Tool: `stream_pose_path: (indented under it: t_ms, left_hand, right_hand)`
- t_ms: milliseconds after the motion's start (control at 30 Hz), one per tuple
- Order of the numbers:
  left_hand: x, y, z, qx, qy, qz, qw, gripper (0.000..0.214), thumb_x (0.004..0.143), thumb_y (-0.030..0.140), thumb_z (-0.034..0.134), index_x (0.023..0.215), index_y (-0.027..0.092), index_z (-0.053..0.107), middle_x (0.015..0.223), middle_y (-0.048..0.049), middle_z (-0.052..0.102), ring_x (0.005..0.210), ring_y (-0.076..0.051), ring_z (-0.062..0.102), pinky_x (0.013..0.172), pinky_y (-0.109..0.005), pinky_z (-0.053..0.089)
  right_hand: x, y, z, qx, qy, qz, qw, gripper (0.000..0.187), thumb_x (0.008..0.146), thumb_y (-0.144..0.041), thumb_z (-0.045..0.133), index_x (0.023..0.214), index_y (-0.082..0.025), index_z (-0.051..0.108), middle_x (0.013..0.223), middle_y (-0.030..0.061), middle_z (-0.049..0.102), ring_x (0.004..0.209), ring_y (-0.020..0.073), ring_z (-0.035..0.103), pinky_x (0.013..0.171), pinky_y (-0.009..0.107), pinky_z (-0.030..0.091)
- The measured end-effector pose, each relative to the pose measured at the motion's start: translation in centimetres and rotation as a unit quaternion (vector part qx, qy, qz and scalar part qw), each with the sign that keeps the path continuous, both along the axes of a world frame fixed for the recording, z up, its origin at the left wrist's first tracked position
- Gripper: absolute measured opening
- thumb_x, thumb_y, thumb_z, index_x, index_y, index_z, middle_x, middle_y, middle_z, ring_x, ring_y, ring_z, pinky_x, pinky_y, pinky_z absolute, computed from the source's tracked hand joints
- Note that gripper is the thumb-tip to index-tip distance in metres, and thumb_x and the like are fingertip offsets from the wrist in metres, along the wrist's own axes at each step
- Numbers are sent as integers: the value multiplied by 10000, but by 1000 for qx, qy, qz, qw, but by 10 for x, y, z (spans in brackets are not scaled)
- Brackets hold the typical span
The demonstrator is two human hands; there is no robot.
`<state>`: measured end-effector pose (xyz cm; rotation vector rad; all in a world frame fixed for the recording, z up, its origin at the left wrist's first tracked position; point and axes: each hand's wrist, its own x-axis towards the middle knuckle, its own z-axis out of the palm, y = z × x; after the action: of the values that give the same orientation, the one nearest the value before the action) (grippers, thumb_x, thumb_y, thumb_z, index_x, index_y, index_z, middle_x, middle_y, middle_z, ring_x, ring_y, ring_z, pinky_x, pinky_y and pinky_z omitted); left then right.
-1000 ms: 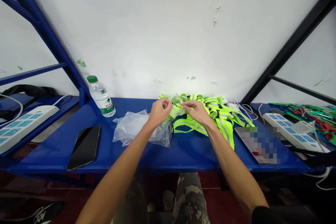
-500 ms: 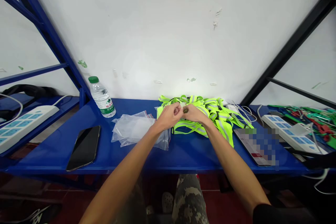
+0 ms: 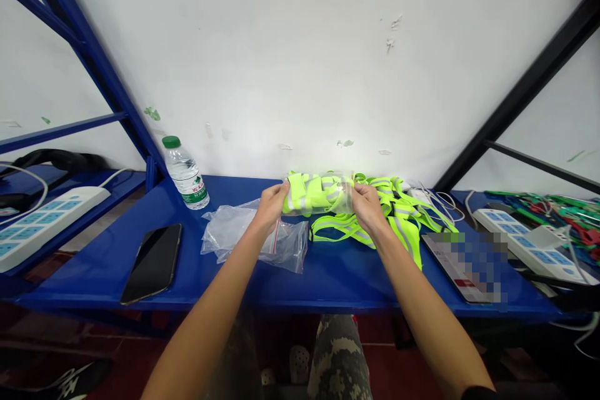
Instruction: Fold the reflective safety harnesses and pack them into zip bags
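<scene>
Both hands hold a clear plastic bag (image 3: 319, 194) stuffed with a folded neon-yellow reflective strap, lifted a little above the blue shelf (image 3: 328, 275). My left hand (image 3: 270, 207) pinches the bag's left end. My right hand (image 3: 368, 206) grips its right end. Behind and to the right of them lies a loose pile of neon-yellow reflective straps (image 3: 398, 212). Under my left wrist sits a heap of empty clear zip bags (image 3: 248, 237).
A water bottle (image 3: 184, 173) stands at the back left, a black phone (image 3: 152, 262) lies flat on the left. A flat booklet (image 3: 459, 262) rests at the right, with white power strips (image 3: 525, 237) and cables beyond. Another power strip (image 3: 42, 225) lies on the left shelf.
My hands were pinched together at the bag's middle; they have moved apart to its two ends, and the filled bag now stretches between them.
</scene>
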<state>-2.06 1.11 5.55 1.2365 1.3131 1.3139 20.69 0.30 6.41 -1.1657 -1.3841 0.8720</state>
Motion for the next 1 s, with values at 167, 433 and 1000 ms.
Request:
stream_pose_path:
  t_ms: [167,433,1000]
  left_hand:
    - [-63,-11,2,98,112,166,975,259,829,424,544,777,185,629,625,-4,584,542,-136,487,507,-253,356]
    - [-103,-42,23,108,438,267,852,448,805,494,618,1060,125,622,1046,-192,645,1089,-392,561,920,-500,429]
    - [17,8,37,175,136,-179,958,376,662,434,781,858,146,637,797,-4,661,756,-160,615,721,-276,502]
  right_hand:
    - [40,10,25,77,305,-147,938,146,707,-334,600,791,-219,570,745,26,692,773,218,692,637,339,578]
    - [48,24,51,91,360,-164,914,196,756,-362,557,871,-253,442,660,-28,628,643,184,699,593,331,583]
    - [53,19,84,181,184,16,966,259,783,-462,566,709,-215,547,628,-26,484,483,100,423,589,309,474]
